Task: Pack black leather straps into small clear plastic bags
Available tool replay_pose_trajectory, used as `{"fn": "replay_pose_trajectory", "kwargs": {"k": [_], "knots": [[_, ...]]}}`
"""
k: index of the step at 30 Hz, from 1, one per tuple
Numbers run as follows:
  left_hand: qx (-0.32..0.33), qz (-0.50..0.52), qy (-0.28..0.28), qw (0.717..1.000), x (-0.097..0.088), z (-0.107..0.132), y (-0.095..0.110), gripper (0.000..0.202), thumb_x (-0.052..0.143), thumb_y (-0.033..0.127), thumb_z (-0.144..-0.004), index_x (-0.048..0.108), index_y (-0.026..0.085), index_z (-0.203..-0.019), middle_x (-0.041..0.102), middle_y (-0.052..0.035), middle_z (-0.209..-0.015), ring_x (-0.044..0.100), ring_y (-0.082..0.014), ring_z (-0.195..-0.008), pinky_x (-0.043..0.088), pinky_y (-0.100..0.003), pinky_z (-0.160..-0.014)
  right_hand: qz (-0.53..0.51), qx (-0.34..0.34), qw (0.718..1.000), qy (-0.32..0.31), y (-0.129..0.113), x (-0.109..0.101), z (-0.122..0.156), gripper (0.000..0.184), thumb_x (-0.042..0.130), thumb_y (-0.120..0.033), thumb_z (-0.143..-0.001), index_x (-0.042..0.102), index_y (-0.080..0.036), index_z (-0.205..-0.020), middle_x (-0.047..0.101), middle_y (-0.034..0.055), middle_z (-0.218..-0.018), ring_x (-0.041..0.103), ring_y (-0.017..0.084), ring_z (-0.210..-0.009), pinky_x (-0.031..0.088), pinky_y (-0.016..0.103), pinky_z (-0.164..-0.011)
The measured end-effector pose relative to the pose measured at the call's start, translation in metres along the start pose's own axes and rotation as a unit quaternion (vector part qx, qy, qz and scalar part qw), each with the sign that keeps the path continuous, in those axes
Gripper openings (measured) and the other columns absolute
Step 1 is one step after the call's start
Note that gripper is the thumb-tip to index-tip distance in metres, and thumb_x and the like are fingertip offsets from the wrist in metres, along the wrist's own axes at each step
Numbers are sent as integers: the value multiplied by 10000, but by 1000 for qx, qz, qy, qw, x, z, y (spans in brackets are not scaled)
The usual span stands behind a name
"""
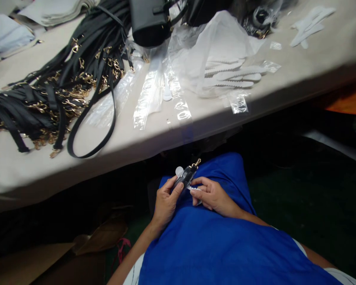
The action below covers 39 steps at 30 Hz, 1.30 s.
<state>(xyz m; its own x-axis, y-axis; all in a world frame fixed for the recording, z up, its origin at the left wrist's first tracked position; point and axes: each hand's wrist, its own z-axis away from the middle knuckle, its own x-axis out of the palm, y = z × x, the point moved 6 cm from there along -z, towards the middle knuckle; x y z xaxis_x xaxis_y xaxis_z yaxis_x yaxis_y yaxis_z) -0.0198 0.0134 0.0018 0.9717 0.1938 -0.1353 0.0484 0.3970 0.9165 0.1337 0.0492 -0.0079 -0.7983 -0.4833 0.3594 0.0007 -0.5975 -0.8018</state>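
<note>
Over my lap, covered in blue cloth (213,245), my left hand (166,200) is closed around a folded black strap with a gold clasp (188,174), which sits in a clear plastic sleeve. A small white piece shows beside the strap's top. My right hand (212,194) pinches the lower end of the same bundle, fingers curled. Both hands are below the table's front edge.
The beige table (154,136) carries a big heap of black straps with gold clasps (56,87) at the left, clear plastic sleeves (157,93) in the middle, white scalloped strips (229,73) in a bag, and black bags (151,21) at the back. Brown cardboard (32,261) lies on the floor at left.
</note>
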Motion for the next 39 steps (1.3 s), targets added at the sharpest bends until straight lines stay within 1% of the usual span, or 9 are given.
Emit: {"fn": "replay_pose_trajectory", "kwargs": {"k": [3, 6, 11, 14, 19, 23, 26, 29, 39], "knots": [[9, -43, 19, 999, -6, 6, -2, 410, 657, 443, -825, 676, 206, -1159, 690, -45, -1095, 620, -210, -989, 449, -287, -888, 25, -25, 999, 28, -1, -7, 8, 351, 712, -404, -819, 534, -159, -997, 676, 12, -631, 374, 51, -401, 248, 182, -404], [2, -63, 2, 998, -7, 12, -7, 391, 669, 435, -816, 684, 209, -1135, 693, -43, -1100, 624, -212, -1002, 451, -289, -901, 0, -20, 999, -33, -5, -2, 11, 282, 680, -392, -846, 600, -134, -927, 703, 51, -722, 354, 32, -391, 226, 184, -392], [-40, -13, -9, 999, -12, 20, -13, 389, 676, 416, -815, 651, 208, -1142, 695, -47, -1139, 628, -223, -1060, 462, -301, -938, -87, 29, 986, -142, -10, 8, 9, 382, 655, -342, -858, 576, -145, -1176, 685, 153, -1101, 500, 42, -428, 173, 190, -377], [-57, 34, -16, 998, -13, 24, -17, 397, 681, 401, -812, 625, 205, -1153, 692, -51, -1152, 636, -226, -1064, 480, -304, -929, -38, 13, 990, -134, -9, 9, 3, 366, 660, -339, -859, 592, -164, -1173, 676, 140, -1136, 548, 64, -453, 244, 189, -392], [-52, 36, 17, 998, -14, 25, -19, 385, 691, 376, -806, 622, 195, -1139, 702, -49, -1120, 641, -215, -1050, 473, -300, -941, 166, -165, 972, -8, -24, 6, -6, 213, 580, -354, -929, 722, -202, -972, 697, 51, -839, 600, 150, -611, 466, 276, -602], [-37, 37, 23, 998, -13, 25, -15, 378, 687, 374, -807, 621, 185, -1128, 699, -57, -1106, 638, -216, -1045, 471, -306, -942, 290, -292, 911, 40, -41, 13, -14, 161, 590, -290, -920, 740, -234, -936, 634, 70, -1073, 611, 196, -878, 473, 314, -793], [-44, 58, 17, 997, -14, 28, -17, 378, 682, 366, -812, 606, 174, -1128, 694, -71, -1105, 631, -213, -1046, 468, -304, -934, 226, -191, 955, -12, -24, 18, -32, 177, 600, -358, -914, 685, -203, -905, 655, 28, -860, 577, 125, -585, 461, 245, -550], [-76, 91, 13, 993, -17, 33, -23, 370, 712, 358, -787, 594, 171, -1084, 699, -62, -1039, 636, -189, -977, 478, -273, -873, 127, -83, 987, -55, -2, 24, -41, 255, 644, -438, -870, 624, -184, -860, 564, -48, -619, 428, 64, -362, 310, 195, -351], [-10, -16, 53, 998, -31, 32, -7, 214, 565, 384, -894, 598, 175, -930, 594, 8, -811, 537, -123, -739, 418, -213, -690, 94, -22, 994, -60, 9, 34, -47, 360, 753, -485, -746, 707, -131, -789, 576, -23, -571, 385, 48, -350, 236, 186, -320]]}}
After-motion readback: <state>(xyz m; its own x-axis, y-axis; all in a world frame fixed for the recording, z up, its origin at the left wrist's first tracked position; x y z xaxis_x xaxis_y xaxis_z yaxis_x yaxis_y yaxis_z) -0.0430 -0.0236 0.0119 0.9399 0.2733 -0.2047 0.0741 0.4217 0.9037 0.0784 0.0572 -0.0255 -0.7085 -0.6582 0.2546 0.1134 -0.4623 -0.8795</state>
